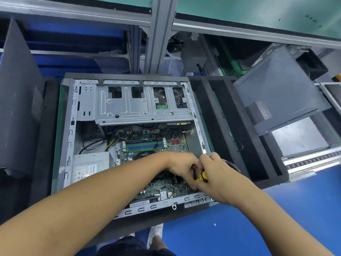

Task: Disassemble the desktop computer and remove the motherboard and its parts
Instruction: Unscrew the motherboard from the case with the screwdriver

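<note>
Hands first: my right hand [219, 174] is wrapped round the yellow handle of a screwdriver [203, 177], tip aimed down at the near right corner of the motherboard [162, 184]. My left hand [181, 166] is pressed up against it, fingers curled in at the tool just under the handle. Can't tell if they pinch the shaft, a screw or nothing, since both hands hide the tip & whatever's under it.

Step in hand, I'd say: taking out a board mounting screw near that corner. Next move prob. calls for keeping the tip square in the screw head, turning w/o slipping onto the board, then lifting the loose screw clear so it doesn't drop among the parts. Other screws & cables likely need doing before the board comes free.

Motherboard lies flat in the bottom of the computer case [71, 133], which is on its side, open, on a black foam pad [221, 115]. Green board, memory slots [145, 145] empty as far as I can see, black & yellow wires running in at the far left. Power supply [90, 166] sits just to its left, metal drive cage [142, 106] beyond it. Grey side panel [276, 97] leans off to the right, well apart.
</note>
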`<state>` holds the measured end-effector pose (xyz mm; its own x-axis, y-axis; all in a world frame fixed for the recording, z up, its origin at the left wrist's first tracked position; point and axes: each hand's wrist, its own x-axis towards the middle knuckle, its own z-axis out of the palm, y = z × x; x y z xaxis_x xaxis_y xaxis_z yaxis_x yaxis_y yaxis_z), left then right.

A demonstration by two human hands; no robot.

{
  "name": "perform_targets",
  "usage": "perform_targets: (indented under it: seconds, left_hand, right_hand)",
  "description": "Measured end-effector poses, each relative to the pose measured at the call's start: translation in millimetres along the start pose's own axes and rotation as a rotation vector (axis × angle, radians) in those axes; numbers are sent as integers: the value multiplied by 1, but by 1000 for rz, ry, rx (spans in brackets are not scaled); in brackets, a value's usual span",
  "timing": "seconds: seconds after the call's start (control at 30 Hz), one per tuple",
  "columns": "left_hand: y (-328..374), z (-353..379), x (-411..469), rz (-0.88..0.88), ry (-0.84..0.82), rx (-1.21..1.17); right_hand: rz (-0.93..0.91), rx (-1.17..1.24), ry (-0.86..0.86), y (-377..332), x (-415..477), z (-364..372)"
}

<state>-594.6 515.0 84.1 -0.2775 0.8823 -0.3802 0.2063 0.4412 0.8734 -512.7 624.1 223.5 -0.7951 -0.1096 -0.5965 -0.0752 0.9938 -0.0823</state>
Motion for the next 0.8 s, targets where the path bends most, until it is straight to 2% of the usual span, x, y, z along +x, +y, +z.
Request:
perform_targets:
  seconds: [0.17, 0.37, 0.57, 0.7, 0.8]
  left_hand:
    - [6, 1, -1, 3, 55, -2]
    - [2, -6, -3, -16, -26, 12]
    - [5, -2, 1, -46, 15, 46]
    - [12, 2, 0, 13, 46, 40]
    - [10, -2, -2, 11, 50, 52]
  right_hand:
    - [60, -75, 59, 3, 4, 5]
    - [-57, -95, 20, 1, 3, 1]
    - [-103, -81, -16, 1, 2, 0]
    - [-1, -107, 84, 1, 3, 2]
    - [32, -144, 92, 2, 6, 6]
